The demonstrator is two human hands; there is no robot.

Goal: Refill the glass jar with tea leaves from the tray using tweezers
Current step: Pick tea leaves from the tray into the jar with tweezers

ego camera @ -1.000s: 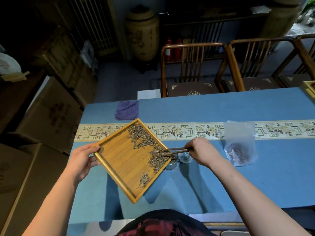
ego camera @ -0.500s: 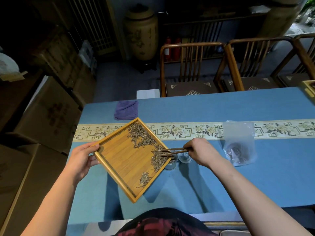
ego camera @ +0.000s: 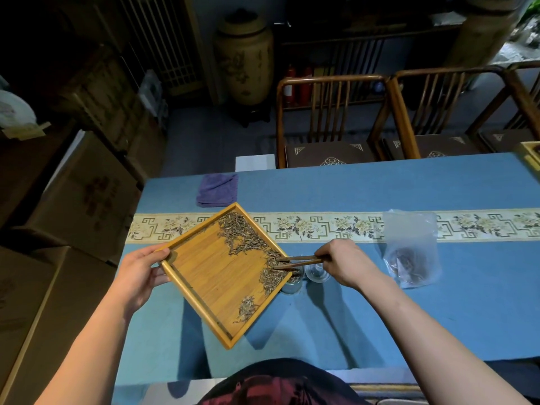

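Note:
My left hand [ego camera: 139, 276] grips the left corner of a square bamboo tray [ego camera: 204, 276], held tilted above the blue table. Dry tea leaves [ego camera: 242, 235] lie gathered along the tray's right edge, with a smaller clump near its lower corner. My right hand [ego camera: 344, 263] pinches wooden tweezers [ego camera: 298, 262], whose tips reach into the leaves at the tray's right corner. The glass jar [ego camera: 292, 285] stands just under that corner, partly hidden by the tray. A glass lid [ego camera: 317, 273] sits beside the jar, below my right hand.
A clear plastic bag [ego camera: 410, 247] with dark contents lies to the right. A folded purple cloth [ego camera: 217, 190] rests at the far left of the table [ego camera: 380, 311]. Wooden chairs [ego camera: 330, 118] stand behind it, cardboard boxes [ego camera: 73, 200] to the left.
Almost nothing has moved. The tray and the tweezers stay at the jar, with the tweezer tips working slightly in the leaves at the tray's right corner.

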